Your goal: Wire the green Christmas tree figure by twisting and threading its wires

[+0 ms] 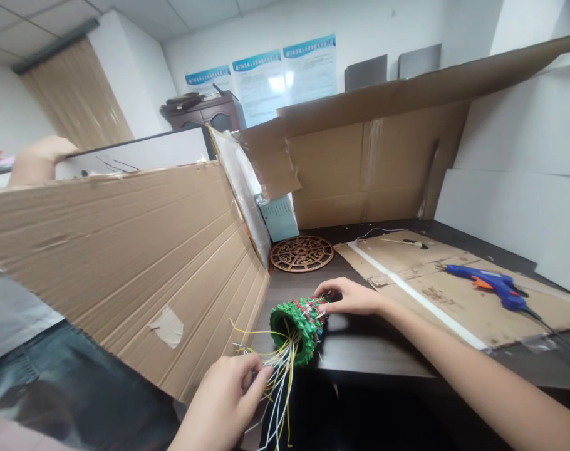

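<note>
A green cone-shaped piece with red trim lies on its side at the table's front edge, its hollow base facing left toward me. Out of the opening hangs a loose bundle of white and yellow wires. My right hand is closed around the narrow end of the cone. At the wire bundle, left of the opening, my left hand has its fingers pinched together on some of the wires.
A blue glue gun lies on a flat cardboard sheet at the right. Behind the cone is a round brown openwork disc. Cardboard walls stand left and behind. Beyond the left wall shows another person's hand.
</note>
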